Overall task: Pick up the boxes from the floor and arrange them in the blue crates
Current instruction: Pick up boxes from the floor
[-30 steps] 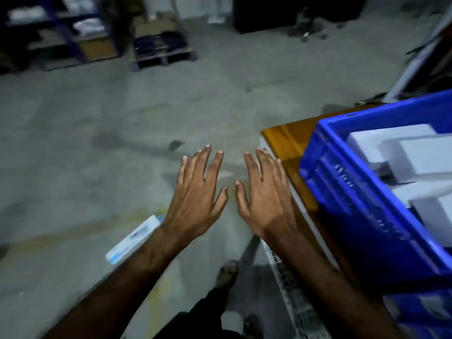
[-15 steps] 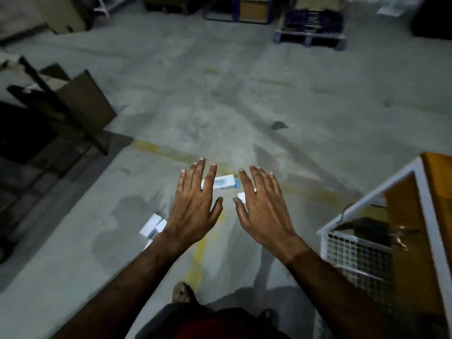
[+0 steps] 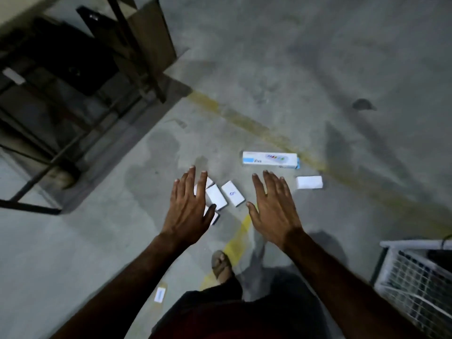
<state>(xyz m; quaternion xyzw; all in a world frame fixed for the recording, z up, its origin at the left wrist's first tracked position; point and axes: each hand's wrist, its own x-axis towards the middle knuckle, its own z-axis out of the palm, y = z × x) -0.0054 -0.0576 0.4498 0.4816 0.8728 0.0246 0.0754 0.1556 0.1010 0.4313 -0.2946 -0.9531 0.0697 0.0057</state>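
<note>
**A:** While both hands hang over the floor, do they hold something?

**B:** No. The left hand (image 3: 187, 209) and the right hand (image 3: 274, 206) are both flat, palms down, fingers straight and spread wide, and nothing is in them. They are apart from each other and they touch no box.

**A:** Where are the boxes?

**B:** All on the concrete floor (image 3: 318, 69). Under and just beside the left hand is a cluster of small white boxes (image 3: 215, 197); I count at least 3, but the hand covers some, so I cannot give the true number. Between the 2 hands lies 1 more, the small box with blue print (image 3: 232, 193). Beyond the right fingertips lies the long box (image 3: 269, 159), and outside the right hand, near it, a plain white box (image 3: 309, 182).

**A:** How do they point?

**B:** The long box lies flat, and its long axis runs across, from left to right. The plain white box also runs across. The cluster boxes and the printed one lie on a diagonal, the far end leaning to the left.

**A:** How much of the task is done?

**B:** I judge this round has not started: no box here is lifted yet. No blue crate is in view, so I cannot tell what is packed already. Only a white wire basket (image 3: 415, 285) stands to the right, nearer to the body than the hands.
</note>
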